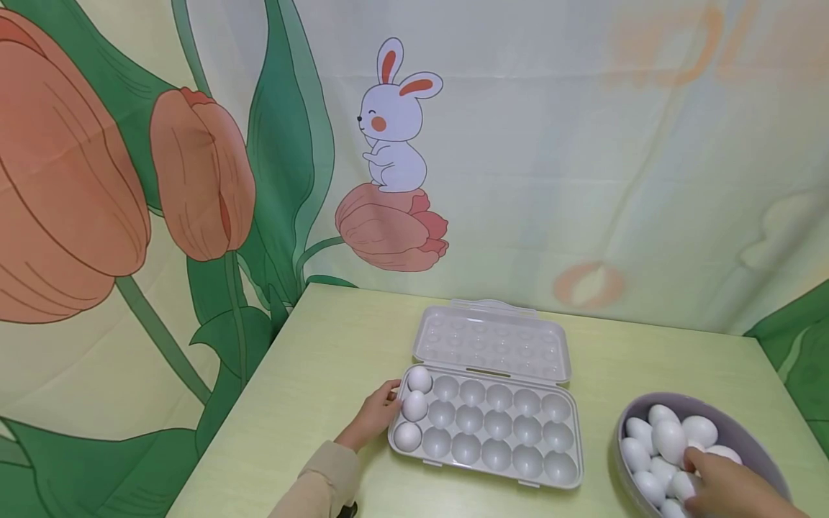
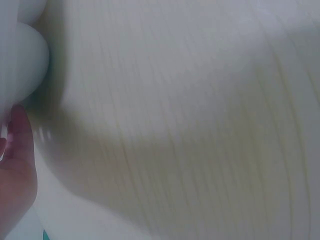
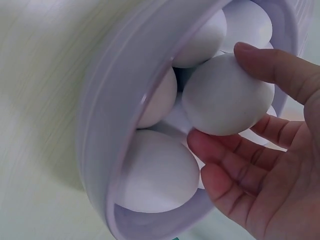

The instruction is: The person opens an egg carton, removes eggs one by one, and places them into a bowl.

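Note:
A pale grey plastic egg tray [image 1: 486, 424] lies with its lid [image 1: 495, 345] folded back. Three white eggs [image 1: 415, 406] fill the tray's leftmost column. My left hand [image 1: 376, 416] rests its fingers against the tray's left edge; the left wrist view catches only part of that hand [image 2: 17, 175] beside the tray. On the right, my right hand [image 1: 735, 485] reaches into a greyish-purple bowl [image 1: 754, 446] of white eggs. In the right wrist view it pinches one egg [image 3: 227, 95] between the thumb above and fingertips below, over the other eggs.
A light wood-grain table [image 1: 343, 331] carries both containers, with the bowl to the right of the tray. Behind the table hangs a printed cloth [image 1: 518, 180] with tulips and a rabbit. The bowl's raised wall [image 3: 110, 115] surrounds several eggs.

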A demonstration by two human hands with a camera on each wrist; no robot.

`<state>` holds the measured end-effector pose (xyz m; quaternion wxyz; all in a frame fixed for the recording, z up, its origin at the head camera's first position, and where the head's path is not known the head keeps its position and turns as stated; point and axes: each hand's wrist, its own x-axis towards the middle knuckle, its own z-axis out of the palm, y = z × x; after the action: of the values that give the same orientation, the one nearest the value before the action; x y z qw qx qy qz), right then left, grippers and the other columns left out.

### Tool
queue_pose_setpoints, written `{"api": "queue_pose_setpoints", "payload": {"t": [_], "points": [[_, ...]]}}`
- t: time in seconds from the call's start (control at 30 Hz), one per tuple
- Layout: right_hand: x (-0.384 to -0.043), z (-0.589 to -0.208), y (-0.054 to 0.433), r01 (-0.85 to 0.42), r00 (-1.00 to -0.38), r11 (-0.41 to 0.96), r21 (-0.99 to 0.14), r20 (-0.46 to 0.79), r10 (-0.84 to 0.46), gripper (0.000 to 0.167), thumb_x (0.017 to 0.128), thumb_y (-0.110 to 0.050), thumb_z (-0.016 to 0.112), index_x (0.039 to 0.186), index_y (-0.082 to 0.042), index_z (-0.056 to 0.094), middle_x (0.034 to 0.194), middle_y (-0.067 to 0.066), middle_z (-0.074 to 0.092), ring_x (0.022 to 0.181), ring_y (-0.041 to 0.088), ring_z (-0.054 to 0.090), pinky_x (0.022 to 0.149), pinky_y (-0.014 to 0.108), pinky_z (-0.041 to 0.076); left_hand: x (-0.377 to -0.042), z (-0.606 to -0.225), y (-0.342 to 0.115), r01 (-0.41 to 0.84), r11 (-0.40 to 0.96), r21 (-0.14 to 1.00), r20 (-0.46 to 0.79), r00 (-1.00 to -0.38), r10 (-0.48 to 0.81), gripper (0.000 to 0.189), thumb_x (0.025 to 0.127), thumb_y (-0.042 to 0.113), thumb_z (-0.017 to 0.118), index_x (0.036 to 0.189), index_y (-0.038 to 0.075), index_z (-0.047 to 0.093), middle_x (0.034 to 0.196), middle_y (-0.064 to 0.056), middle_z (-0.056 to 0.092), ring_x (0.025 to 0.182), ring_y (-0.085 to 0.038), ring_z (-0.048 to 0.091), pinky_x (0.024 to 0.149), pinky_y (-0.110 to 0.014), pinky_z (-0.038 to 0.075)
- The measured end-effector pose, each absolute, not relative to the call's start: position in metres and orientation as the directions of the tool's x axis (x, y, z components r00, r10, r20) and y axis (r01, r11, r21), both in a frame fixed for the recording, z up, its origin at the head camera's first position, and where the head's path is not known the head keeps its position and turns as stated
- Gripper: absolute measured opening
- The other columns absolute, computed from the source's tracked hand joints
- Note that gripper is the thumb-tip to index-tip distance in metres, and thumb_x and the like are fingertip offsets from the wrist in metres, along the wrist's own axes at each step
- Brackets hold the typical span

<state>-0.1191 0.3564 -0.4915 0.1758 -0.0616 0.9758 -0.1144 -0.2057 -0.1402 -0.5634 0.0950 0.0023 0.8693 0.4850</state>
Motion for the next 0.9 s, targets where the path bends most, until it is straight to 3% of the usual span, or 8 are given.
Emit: {"api": "queue_pose_setpoints", "payload": {"t": [0.6, 0.73, 0.9], "points": [[-0.130, -0.482, 0.356, -0.060, -0.914, 0.972, -0.227, -0.378, -0.145, 0.047, 0.060, -0.037, 0.075, 0.089, -0.012, 0.049, 0.070, -0.003, 0.050, 0.063, 0.013, 0.044, 0.056, 0.031, 0.035, -0.205, -0.564, -0.140, -0.088, 0.531, 0.843, -0.158, -0.983, 0.088, 0.038, 0.088, 0.008, 0.045, 0.125, 0.002, 0.043, 0.098, -0.015, 0.054, 0.092, -0.025, 0.054, 0.076, -0.036, 0.046], [-0.137, -0.478, 0.355, -0.104, -0.929, 0.966, -0.237, -0.325, -0.180, 0.041, 0.064, -0.035, 0.073, 0.087, -0.011, 0.050, 0.070, -0.001, 0.051, 0.062, 0.013, 0.046, 0.054, 0.030, 0.036, -0.207, -0.566, -0.141, -0.087, 0.531, 0.843, -0.161, -0.983, 0.094, 0.038, 0.088, 0.009, 0.045, 0.125, 0.002, 0.044, 0.098, -0.014, 0.054, 0.091, -0.024, 0.054, 0.075, -0.035, 0.046], [-0.146, -0.467, 0.344, -0.176, -0.940, 0.951, -0.254, -0.243, -0.239, 0.031, 0.071, -0.029, 0.069, 0.090, -0.008, 0.054, 0.079, 0.002, 0.058, 0.072, 0.015, 0.054, 0.059, 0.032, 0.042, -0.207, -0.566, -0.142, -0.083, 0.533, 0.842, -0.158, -0.983, 0.097, 0.038, 0.088, 0.009, 0.046, 0.125, 0.002, 0.044, 0.097, -0.013, 0.054, 0.090, -0.023, 0.054, 0.074, -0.034, 0.046]]}}
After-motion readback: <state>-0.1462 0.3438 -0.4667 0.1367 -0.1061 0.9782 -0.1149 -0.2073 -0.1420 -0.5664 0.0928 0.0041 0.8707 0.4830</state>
